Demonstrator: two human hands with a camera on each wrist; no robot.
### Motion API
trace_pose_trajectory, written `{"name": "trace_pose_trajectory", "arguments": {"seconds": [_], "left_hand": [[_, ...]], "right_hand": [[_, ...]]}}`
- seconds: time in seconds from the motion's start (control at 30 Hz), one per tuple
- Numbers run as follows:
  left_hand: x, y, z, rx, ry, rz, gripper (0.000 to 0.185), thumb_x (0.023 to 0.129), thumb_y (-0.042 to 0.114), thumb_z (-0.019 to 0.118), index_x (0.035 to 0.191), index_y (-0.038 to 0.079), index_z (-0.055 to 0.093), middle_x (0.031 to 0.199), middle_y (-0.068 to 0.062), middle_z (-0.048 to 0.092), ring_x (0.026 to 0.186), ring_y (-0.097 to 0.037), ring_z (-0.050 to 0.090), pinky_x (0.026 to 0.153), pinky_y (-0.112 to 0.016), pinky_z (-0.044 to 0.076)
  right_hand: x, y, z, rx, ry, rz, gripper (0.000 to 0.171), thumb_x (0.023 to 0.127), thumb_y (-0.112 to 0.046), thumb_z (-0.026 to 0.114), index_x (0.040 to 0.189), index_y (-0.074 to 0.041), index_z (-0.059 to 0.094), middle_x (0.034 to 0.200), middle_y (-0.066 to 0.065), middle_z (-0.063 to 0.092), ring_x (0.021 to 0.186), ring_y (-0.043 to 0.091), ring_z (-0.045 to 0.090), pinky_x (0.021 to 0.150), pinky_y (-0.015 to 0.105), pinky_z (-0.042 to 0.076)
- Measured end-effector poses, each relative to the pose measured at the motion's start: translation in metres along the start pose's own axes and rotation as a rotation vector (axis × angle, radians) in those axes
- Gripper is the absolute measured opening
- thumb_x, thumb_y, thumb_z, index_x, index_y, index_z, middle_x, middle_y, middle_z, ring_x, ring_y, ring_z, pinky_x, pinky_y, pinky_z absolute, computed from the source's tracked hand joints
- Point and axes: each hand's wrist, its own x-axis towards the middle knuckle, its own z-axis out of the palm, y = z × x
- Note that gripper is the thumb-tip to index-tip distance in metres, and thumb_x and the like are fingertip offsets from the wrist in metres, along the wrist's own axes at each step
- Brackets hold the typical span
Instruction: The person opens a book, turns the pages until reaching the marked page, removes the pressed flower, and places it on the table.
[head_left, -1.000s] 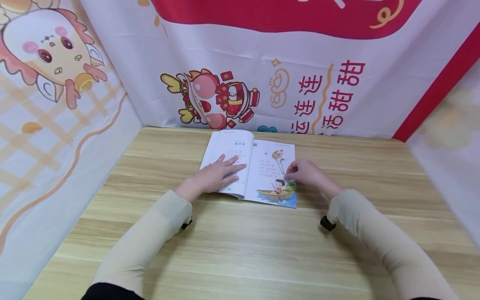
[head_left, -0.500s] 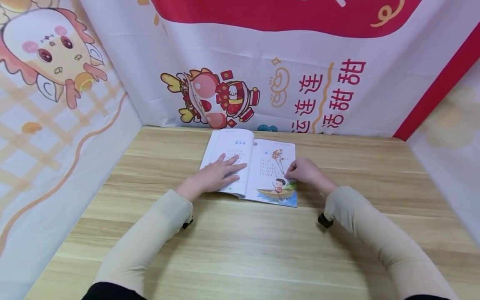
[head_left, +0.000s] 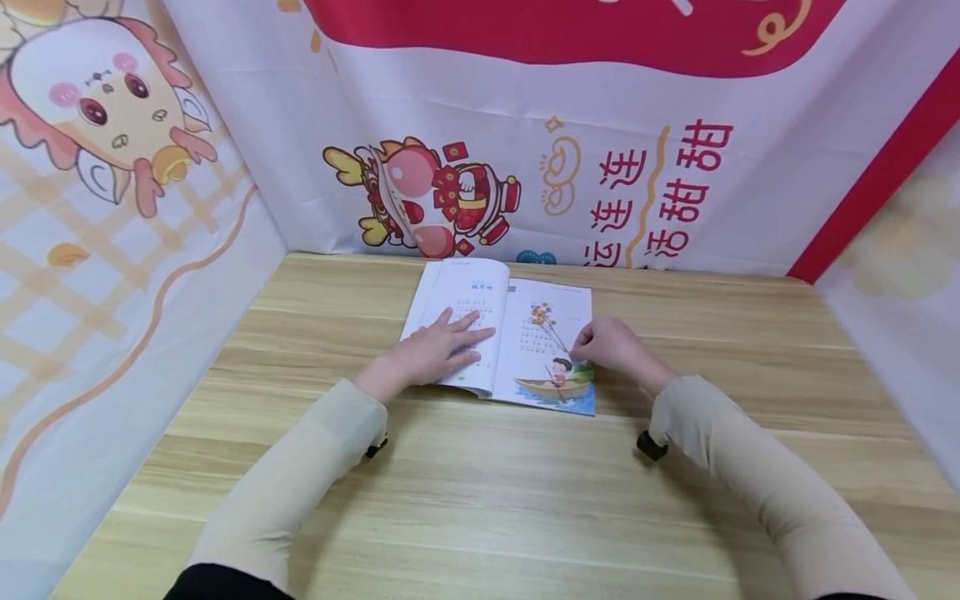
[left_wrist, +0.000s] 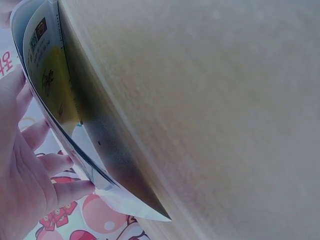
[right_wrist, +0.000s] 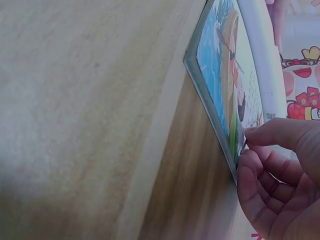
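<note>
An open book (head_left: 517, 379) lies on the wooden table, its left pages bowed up near the spine. My left hand (head_left: 435, 350) rests with spread fingers on the left page. In the left wrist view, that hand's fingers (left_wrist: 72, 190) lie against the book's outer side, its lower page edges parted. Over the right page is a thin sprig of orange flowers (head_left: 542, 315) with slender stems. My right hand (head_left: 611, 343) pinches its stem ends between thumb and forefinger at the page's right edge. In the right wrist view, that hand (right_wrist: 285, 175) is beside the book's edge and mostly hides the sprig.
The wooden table (head_left: 480, 500) stretches around the book. Behind it hangs a white and red printed cloth (head_left: 480, 100), and another patterned cloth (head_left: 112, 250) hangs at the left. A dark band (head_left: 651, 446) is at the right wrist.
The flower heads of the sprig have swung left over the right page, and its stems now slant more. The right forearm has shifted slightly left. My left hand stays on the left page.
</note>
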Motion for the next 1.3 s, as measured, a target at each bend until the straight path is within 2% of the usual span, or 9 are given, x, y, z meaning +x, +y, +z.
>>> {"name": "trace_pose_trajectory", "arguments": {"seconds": [0.23, 0.47, 0.73, 1.1, 1.3], "left_hand": [[0.0, 0.0, 0.0, 0.007, 0.001, -0.001, 0.054, 0.109, 0.049, 0.042, 0.161, 0.04, 0.032, 0.171, 0.004, 0.011, 0.155, -0.041, 0.001, 0.117, -0.068, 0.016], [0.003, -0.002, 0.003, 0.012, 0.001, 0.002, 0.054, 0.109, 0.05, 0.042, 0.161, 0.039, 0.032, 0.171, 0.003, 0.011, 0.155, -0.042, 0.001, 0.117, -0.069, 0.017], [0.005, -0.001, 0.004, -0.002, 0.001, -0.009, 0.054, 0.108, 0.052, 0.042, 0.16, 0.041, 0.032, 0.171, 0.005, 0.011, 0.155, -0.041, 0.0, 0.118, -0.068, 0.016], [0.005, -0.001, 0.003, -0.005, 0.006, -0.012, 0.055, 0.108, 0.053, 0.043, 0.16, 0.042, 0.032, 0.171, 0.005, 0.011, 0.155, -0.04, 0.0, 0.118, -0.068, 0.016], [0.003, 0.001, 0.003, -0.01, 0.008, -0.019, 0.055, 0.108, 0.054, 0.042, 0.16, 0.043, 0.032, 0.172, 0.006, 0.008, 0.156, -0.038, 0.0, 0.117, -0.069, 0.018]], "right_hand": [[-0.002, 0.002, -0.003, -0.006, 0.001, -0.044, 0.01, 0.095, -0.015, 0.074, 0.091, -0.006, 0.074, 0.087, 0.007, 0.069, 0.079, 0.022, 0.058, 0.073, 0.032, 0.049], [-0.001, 0.008, -0.004, 0.064, -0.054, -0.048, 0.011, 0.093, -0.015, 0.076, 0.096, -0.005, 0.077, 0.089, 0.007, 0.072, 0.079, 0.02, 0.062, 0.073, 0.031, 0.052], [0.002, 0.019, -0.006, 0.168, -0.132, -0.042, 0.023, 0.097, -0.017, 0.074, 0.114, -0.002, 0.077, 0.109, 0.01, 0.075, 0.091, 0.018, 0.069, 0.082, 0.031, 0.058], [-0.006, 0.021, -0.011, 0.199, -0.07, -0.008, 0.027, 0.099, -0.02, 0.072, 0.118, -0.003, 0.076, 0.11, 0.011, 0.074, 0.091, 0.019, 0.068, 0.083, 0.031, 0.056], [-0.012, 0.021, -0.013, 0.204, -0.028, 0.007, 0.029, 0.099, -0.024, 0.071, 0.12, -0.006, 0.076, 0.118, 0.013, 0.072, 0.097, 0.021, 0.067, 0.086, 0.034, 0.055]]}}
